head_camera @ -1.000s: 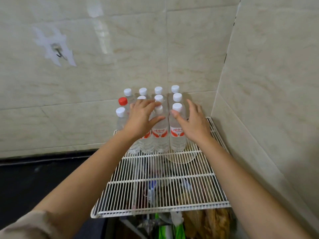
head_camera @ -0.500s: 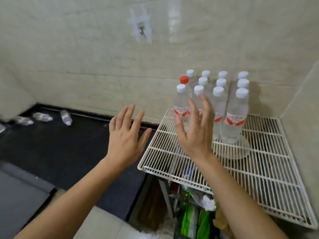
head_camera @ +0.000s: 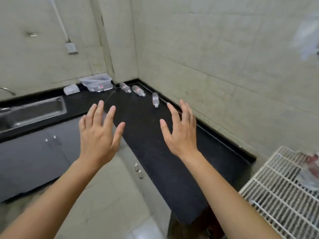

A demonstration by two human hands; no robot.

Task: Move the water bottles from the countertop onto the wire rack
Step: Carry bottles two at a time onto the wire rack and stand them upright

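Both hands are empty: our left hand (head_camera: pixel 98 133) and right hand (head_camera: pixel 180 131) hover above the black surface (head_camera: pixel 148 135) with fingers spread wide, each grip fully open and touching nothing. The remaining water bottles lie on their sides at the far corner of the surface, well apart from the hands: nearest bottle (head_camera: pixel 155 99) close to the right wall, middle bottle (head_camera: pixel 138 90) beyond it, far bottle (head_camera: pixel 125 87) toward the corner. At least one more seems to sit in the clear plastic tray (head_camera: pixel 96 82) further left (blur prevents a count). Appearance: small clear plastic bottles, white caps, a red-and-white label band at mid-body; contents look clear, fill level cannot be read from here. Handling judgement: if full, each should be moderately heavy for its size, with thin walls that give slightly under squeeze, and a smooth round body that will roll on the flat surface when nudged. We judge the best hold to be around the mid-body at the label, thumb opposite fingers, then turning upright. The wire rack (head_camera: pixel 283 190) sits at lower right just past the end of the surface, with something blurred standing on it; its gaps between wires call for a flat, square set-down.
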